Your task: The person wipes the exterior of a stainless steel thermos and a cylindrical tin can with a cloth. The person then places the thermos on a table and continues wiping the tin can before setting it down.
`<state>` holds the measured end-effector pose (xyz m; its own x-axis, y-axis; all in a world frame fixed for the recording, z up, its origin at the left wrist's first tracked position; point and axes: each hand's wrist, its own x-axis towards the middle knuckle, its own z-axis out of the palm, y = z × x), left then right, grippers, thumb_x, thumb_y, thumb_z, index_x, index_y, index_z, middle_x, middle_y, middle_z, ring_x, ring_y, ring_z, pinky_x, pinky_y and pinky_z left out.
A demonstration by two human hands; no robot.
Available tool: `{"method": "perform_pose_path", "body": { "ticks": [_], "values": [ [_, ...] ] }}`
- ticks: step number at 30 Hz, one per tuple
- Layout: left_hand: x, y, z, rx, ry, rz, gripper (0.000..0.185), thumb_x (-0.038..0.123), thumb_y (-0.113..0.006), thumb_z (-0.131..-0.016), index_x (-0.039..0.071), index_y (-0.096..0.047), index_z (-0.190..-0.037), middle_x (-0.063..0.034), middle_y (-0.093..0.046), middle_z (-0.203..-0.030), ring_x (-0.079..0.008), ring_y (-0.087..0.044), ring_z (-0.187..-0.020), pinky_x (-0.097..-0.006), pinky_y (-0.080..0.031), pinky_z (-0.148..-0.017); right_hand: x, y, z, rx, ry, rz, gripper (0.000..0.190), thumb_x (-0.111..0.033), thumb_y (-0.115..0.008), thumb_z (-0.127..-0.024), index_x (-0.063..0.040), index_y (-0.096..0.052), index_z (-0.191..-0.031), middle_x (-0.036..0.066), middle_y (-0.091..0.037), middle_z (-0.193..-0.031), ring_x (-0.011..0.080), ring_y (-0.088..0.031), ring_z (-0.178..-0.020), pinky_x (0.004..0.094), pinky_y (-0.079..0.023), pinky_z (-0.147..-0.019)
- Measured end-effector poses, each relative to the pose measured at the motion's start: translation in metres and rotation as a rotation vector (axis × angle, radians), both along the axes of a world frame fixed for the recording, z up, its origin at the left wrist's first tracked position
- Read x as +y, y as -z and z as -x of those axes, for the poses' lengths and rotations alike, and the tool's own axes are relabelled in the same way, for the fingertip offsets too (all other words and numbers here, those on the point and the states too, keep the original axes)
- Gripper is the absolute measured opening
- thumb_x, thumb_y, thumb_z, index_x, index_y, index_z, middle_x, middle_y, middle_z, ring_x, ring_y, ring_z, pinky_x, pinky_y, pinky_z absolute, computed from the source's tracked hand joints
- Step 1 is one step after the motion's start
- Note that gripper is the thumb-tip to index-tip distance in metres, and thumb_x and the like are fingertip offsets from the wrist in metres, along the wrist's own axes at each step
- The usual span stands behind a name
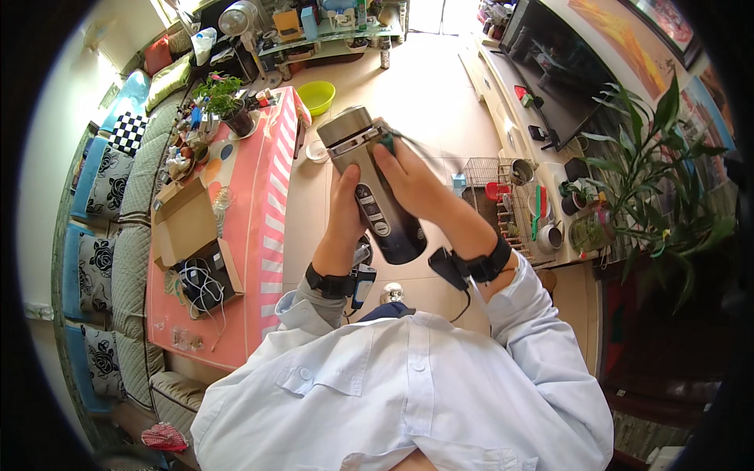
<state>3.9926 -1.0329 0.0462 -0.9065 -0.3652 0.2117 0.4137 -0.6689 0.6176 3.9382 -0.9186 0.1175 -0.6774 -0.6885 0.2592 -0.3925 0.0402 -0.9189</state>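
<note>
In front of my chest is a steel insulated bottle [377,188], tilted with its metal lid [346,125] up and to the left and its dark base lower right. An oval panel [373,210] with several round and square markings runs along its side. My left hand [347,206] grips the bottle's body from the left, the thumb lying beside the panel. At the neck, the fingers of my right hand [412,179] close on a small dark-green piece [387,142] against the bottle. A thin blurred strip [415,143] trails right from those fingers; what it is, I cannot tell.
On my left, a table with a pink cloth [247,259] holds an open cardboard box [188,224] with white cables [201,282] and a potted plant [238,120]. A green basin [317,97] sits on the floor ahead. Rightward are a wire cage [480,176] and a television cabinet [500,106].
</note>
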Motion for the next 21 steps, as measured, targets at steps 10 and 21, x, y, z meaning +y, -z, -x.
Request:
{"method": "perform_pose_path", "body": {
  "ticks": [10, 21],
  "values": [
    [-0.045, -0.01, 0.134, -0.067, -0.235, 0.159, 0.051, 0.033, -0.055, -0.097, 0.003, -0.038, -0.134, -0.0111, -0.056, -0.122, -0.0197, -0.059, -0.107, -0.0325, -0.049, -0.091, -0.038, 0.02, 0.102, 0.571, 0.093, -0.09, 0.07, -0.015, -0.052, -0.093, 0.012, -0.014, -0.146, 0.035, -0.02, -0.149, 0.0478, -0.02, -0.14, 0.046, -0.02, -0.115],
    [-0.116, -0.031, 0.249, -0.07, -0.623, 0.128, 0.047, 0.042, -0.041, -0.102, 0.009, -0.038, -0.136, -0.0094, -0.054, -0.128, -0.021, -0.056, -0.114, -0.0351, -0.047, -0.096, -0.119, -0.012, 0.282, 0.697, -0.47, 0.146, 0.071, -0.021, -0.056, -0.091, 0.006, -0.021, -0.147, 0.026, -0.02, -0.154, 0.0409, -0.016, -0.144, 0.0457, -0.017, -0.117]
  ]
}}
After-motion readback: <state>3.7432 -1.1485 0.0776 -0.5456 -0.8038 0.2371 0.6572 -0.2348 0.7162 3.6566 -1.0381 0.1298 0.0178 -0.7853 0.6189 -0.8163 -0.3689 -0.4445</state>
